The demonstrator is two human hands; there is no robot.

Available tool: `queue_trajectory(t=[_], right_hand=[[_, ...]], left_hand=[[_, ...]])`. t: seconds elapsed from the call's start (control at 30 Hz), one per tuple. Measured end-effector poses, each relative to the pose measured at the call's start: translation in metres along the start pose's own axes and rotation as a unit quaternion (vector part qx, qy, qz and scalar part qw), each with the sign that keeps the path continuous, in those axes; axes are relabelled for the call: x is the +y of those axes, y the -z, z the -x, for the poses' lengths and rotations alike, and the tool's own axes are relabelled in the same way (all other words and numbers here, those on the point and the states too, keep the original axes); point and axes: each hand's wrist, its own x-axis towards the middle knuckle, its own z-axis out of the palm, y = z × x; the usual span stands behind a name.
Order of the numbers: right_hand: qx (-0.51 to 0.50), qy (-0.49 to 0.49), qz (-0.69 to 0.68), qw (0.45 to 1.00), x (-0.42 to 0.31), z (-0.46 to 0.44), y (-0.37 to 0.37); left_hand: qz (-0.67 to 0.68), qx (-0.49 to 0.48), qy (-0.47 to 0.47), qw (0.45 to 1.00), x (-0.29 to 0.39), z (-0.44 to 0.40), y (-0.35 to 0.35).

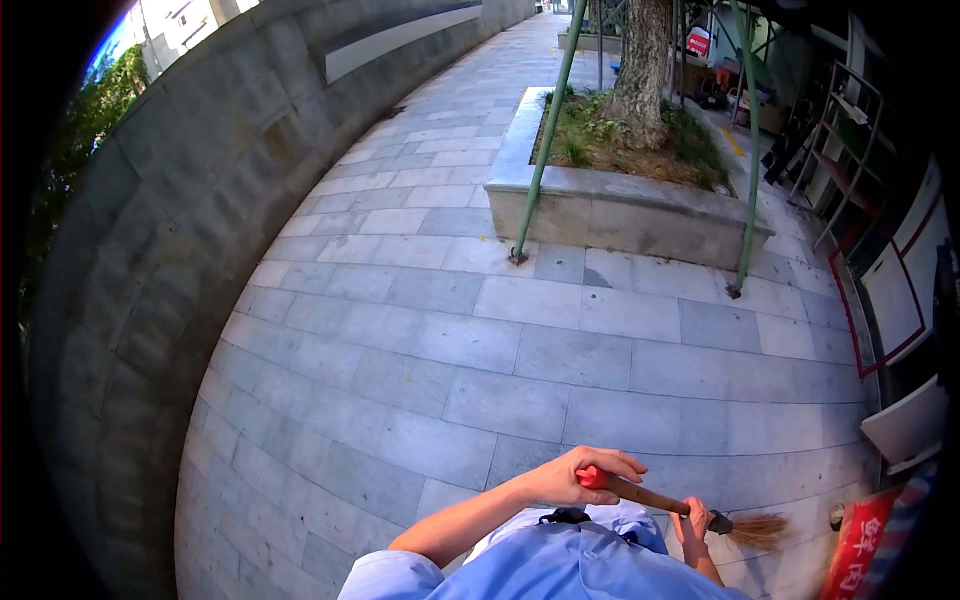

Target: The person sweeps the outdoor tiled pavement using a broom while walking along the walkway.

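Note:
A broom [645,495] with a wooden handle, a red top end and straw-coloured bristles slants across the front of my body. My left hand [580,474] is closed around the red end, its fingers reaching over the top. Lower on the handle, near the dark collar, my right hand [692,520] is wrapped around it. The bristles [760,531] point to the right, over the paving; whether they touch the ground I cannot tell. Blue clothing [560,565] covers my body below the hands.
Grey stone paving [400,370] stretches ahead. A concrete wall [200,190] runs along the left. Ahead stands a stone planter [630,215] with a tree [640,75] and slanted green poles [552,125]. On the right are a metal rack [845,150], leaning panels and a red printed sign [862,540].

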Motion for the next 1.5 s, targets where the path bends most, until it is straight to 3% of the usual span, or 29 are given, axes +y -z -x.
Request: queue_trajectory(t=[0.17,0.23,0.4,0.7,0.87,1.03,1.17,1.23,1.33,1.5], right_hand=[[-0.032,0.019,-0.006,0.999,0.060,0.003,0.004],[-0.059,0.032,0.017,0.998,0.077,0.003,0.007],[-0.107,0.048,0.047,0.992,0.089,0.003,0.002],[-0.184,0.090,0.110,0.972,0.088,0.014,0.008],[-0.249,0.111,0.168,0.947,0.077,0.030,0.010],[-0.279,0.225,0.177,0.917,0.031,0.036,-0.012],[-0.306,0.356,0.101,0.877,-0.040,0.046,-0.036],[-0.343,0.395,0.113,0.845,-0.082,0.059,-0.055],[-0.419,0.457,0.084,0.780,-0.159,0.093,-0.067],[-0.483,0.637,0.052,0.598,-0.267,0.205,-0.086]], left_hand=[[0.093,0.013,-0.089,0.992,0.009,-0.012,-0.033],[0.191,0.039,-0.114,0.974,0.014,-0.015,-0.050],[0.253,0.096,-0.097,0.958,0.017,-0.008,-0.071],[0.232,0.212,-0.021,0.949,-0.001,0.051,-0.103],[0.232,0.276,-0.033,0.932,-0.005,0.102,-0.143],[0.219,0.392,-0.023,0.893,0.018,0.172,-0.172],[0.139,0.487,-0.182,0.843,0.037,0.240,-0.199],[0.106,0.545,-0.206,0.806,0.049,0.278,-0.223],[0.034,0.647,-0.215,0.730,0.082,0.330,-0.272],[-0.157,0.778,-0.135,0.593,0.152,0.407,-0.409]])
